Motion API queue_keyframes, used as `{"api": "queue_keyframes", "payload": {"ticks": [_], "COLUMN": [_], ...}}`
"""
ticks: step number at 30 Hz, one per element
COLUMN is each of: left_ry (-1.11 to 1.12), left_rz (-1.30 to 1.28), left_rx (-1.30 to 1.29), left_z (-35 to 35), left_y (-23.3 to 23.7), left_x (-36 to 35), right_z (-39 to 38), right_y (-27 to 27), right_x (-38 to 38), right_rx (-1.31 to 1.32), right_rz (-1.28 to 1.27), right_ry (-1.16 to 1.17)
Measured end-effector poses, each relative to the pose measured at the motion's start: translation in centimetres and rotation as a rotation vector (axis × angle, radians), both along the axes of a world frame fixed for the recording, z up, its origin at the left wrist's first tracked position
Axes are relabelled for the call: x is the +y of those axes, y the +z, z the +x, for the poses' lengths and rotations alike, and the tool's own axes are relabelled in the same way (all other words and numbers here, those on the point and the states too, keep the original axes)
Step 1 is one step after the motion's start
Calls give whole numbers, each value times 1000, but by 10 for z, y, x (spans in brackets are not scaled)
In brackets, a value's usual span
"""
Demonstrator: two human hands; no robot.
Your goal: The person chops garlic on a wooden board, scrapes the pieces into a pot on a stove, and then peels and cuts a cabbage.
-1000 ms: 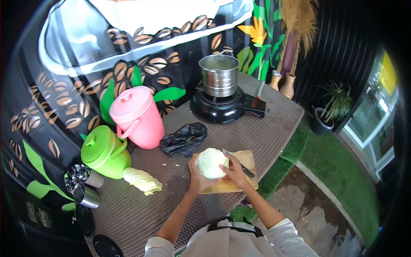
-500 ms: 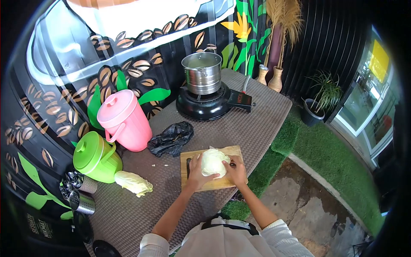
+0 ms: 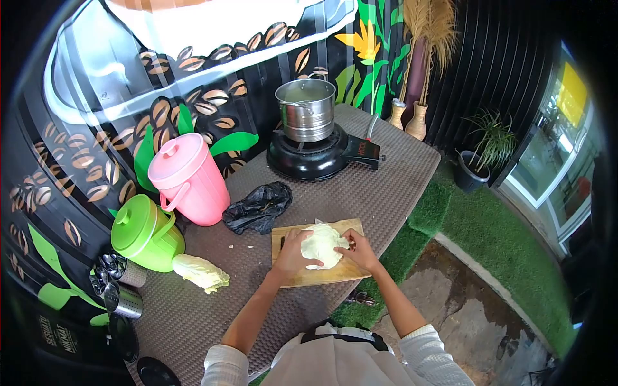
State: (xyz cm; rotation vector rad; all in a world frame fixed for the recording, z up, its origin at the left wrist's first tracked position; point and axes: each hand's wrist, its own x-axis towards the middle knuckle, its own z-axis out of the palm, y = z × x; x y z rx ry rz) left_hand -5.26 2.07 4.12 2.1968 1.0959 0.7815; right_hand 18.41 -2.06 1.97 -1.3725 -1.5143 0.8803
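Note:
A pale round cabbage [image 3: 323, 247] rests on the wooden cutting board [image 3: 322, 278]. My left hand [image 3: 293, 253] curves around the cabbage's left side, fingers on top and thumb along its near edge. On the opposite side, my right hand [image 3: 360, 251] pinches at an outer leaf along the cabbage's right edge. Part of a dark object shows beside my left fingers on the board; the hand hides most of it. To the left lies a napa cabbage [image 3: 201, 275] on the woven-textured table [image 3: 251, 315].
A crumpled black plastic bag [image 3: 259, 207] lies beyond the board. Behind it, a steel pot [image 3: 305, 110] stands on a black portable stove [image 3: 308, 158]. A pink lidded jug [image 3: 193, 186], a green lidded jug [image 3: 147, 238] and metal utensil holders [image 3: 122, 300] line the left side.
My right hand has drawn slightly right and outward at the cabbage's edge, and a leaf edge there stands out more. My left hand stays on the cabbage.

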Motion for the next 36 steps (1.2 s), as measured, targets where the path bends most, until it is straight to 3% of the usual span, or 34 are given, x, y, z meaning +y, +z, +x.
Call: {"api": "queue_keyframes", "payload": {"ticks": [2,5,11,17,19,20,23,27,29,36], "left_ry": [-17,-34,-181,-219,-251,-250,-256,-305,-331,-292], "left_rz": [-30,143,-131,151,-100,-101,-146,4,83,-212], "left_rx": [16,34,-32,-19,-189,-190,34,40,-7,10], "left_z": [0,-1,-7,-14,-15,-16,-18,-15,-16,-19], "left_y": [-1,1,10,0,3,5,21,20,19,28], "left_x": [2,5,14,12,8,7,3,0,0,10], "right_z": [1,1,-3,-8,-7,-7,-7,-2,-1,-6], "right_y": [-1,8,17,14,15,16,26,21,13,29], "right_x": [4,5,5,-4,-5,-5,-6,2,0,-6], "right_rx": [-48,-105,-226,-258,-253,-248,-249,-310,-428,-428], "right_rz": [20,-75,-78,170,110,49,6,-20,109,141], "right_ry": [19,72,144,130,153,174,202,285,305,222]}}
